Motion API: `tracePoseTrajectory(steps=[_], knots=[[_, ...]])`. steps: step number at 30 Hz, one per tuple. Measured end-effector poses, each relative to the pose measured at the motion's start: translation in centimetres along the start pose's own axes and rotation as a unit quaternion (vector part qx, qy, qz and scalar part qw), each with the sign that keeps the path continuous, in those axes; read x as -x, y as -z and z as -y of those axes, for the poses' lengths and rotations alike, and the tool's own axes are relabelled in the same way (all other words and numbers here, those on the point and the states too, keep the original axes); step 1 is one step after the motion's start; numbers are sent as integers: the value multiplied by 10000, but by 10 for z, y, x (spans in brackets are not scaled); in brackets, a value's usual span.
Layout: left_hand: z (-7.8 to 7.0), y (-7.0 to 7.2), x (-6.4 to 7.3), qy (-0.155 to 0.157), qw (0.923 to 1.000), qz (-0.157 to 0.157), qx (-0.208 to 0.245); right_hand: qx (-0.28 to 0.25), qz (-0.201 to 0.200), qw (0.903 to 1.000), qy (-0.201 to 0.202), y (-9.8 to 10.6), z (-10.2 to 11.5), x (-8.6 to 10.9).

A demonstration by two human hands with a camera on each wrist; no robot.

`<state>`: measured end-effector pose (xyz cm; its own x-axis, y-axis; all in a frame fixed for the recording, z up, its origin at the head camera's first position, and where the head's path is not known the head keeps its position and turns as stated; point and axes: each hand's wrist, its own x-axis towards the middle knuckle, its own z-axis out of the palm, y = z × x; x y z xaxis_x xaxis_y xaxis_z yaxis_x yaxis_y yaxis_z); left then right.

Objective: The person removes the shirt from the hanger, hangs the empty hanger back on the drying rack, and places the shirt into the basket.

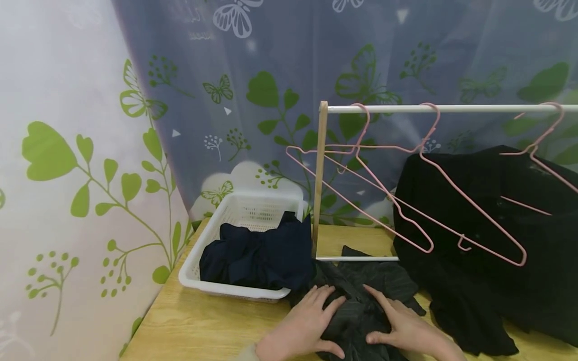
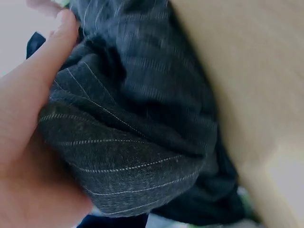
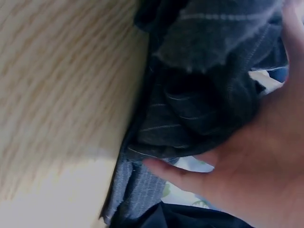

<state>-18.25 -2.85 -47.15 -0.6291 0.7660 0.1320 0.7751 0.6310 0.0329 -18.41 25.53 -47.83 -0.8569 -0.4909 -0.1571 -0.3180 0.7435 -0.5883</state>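
Observation:
A crumpled dark pinstriped garment (image 1: 356, 321) lies on the wooden table at the front, between both hands. My left hand (image 1: 307, 321) rests on its left side, fingers spread and thumb apart. From the right, my right hand (image 1: 406, 326) touches the same garment, its index finger extended and its thumb set apart from it. Thin white stripes show on the bunched cloth (image 2: 128, 156) beside the left hand in the left wrist view. In the right wrist view, a fingertip of the right hand meets the lower edge of the folded cloth (image 3: 161, 128).
A white plastic basket (image 1: 189, 271) holding navy clothing (image 1: 257, 255) stands to the left. Behind the hands is a rack with a white rail (image 1: 388, 109) and a wooden post (image 1: 319, 180). Pink hangers (image 1: 361, 150) hang from it. Black clothing (image 1: 474, 250) is heaped at the right.

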Motion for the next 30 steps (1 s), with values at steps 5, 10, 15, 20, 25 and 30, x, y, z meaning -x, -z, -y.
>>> tracePoseTrajectory(steps=[5,10,15,20,25,30], knots=[[-5,-9,-7,875,9934,584,450,945,-52,9951,279,-4,1,3],[-4,-18,-17,1491,9830,759,762,1432,-311,9892,31,-5,-1,-7],[2,-23,-25,1750,9797,805,561,1310,-98,9913,-39,-1,-5,-20],[9,-22,-29,2032,9740,829,572,1238,-90,9923,30,2,-6,-23],[10,-24,-28,2172,9695,782,822,1315,-153,9909,-230,1,-10,-24],[10,-26,-29,2034,9727,725,848,1377,-128,9895,-417,2,-14,-26]])
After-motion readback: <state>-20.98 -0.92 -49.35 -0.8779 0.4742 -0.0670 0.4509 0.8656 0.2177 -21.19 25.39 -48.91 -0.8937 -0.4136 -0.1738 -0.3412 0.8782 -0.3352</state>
